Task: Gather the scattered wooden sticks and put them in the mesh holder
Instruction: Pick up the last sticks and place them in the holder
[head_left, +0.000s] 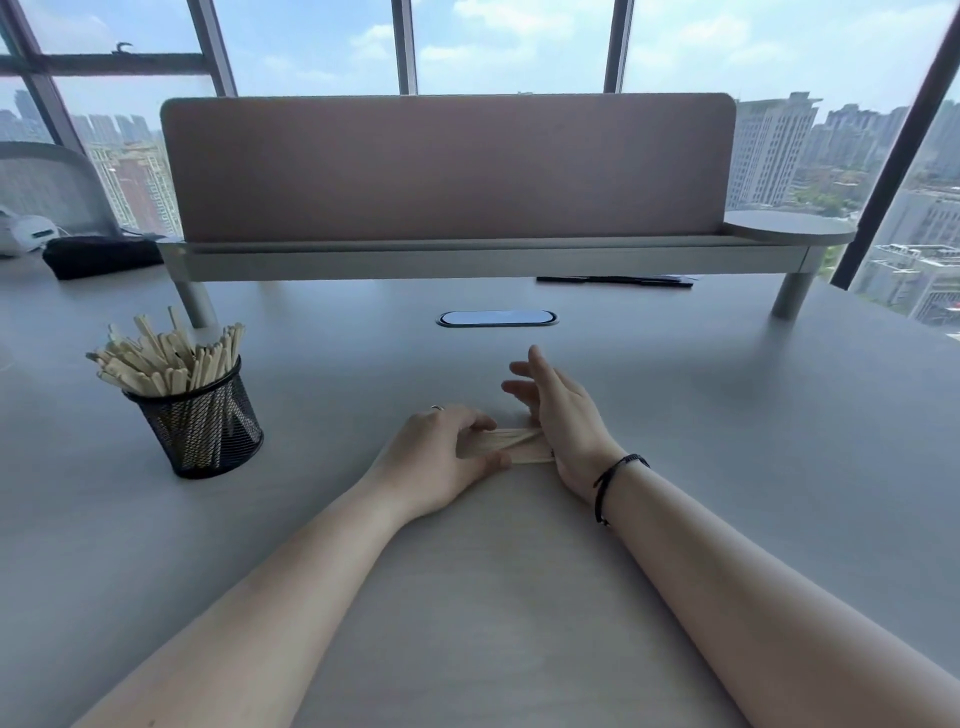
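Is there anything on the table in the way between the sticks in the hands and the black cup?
Nothing visible. The bundle of sticks lies on the table, pinched by the left hand. The stretch of table from there to the mesh holder on the left is bare, though the holder already looks crowded with sticks.

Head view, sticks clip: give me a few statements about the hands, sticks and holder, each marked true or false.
1. The mesh holder already contains sticks. True.
2. The holder lies tipped over. False: it stands upright.
3. The left hand grips a bundle of sticks on the table. True.
4. The right hand is a closed fist. False: its fingers are spread, its edge against the bundle.
5. The bracelet is on the left wrist. False: right wrist.
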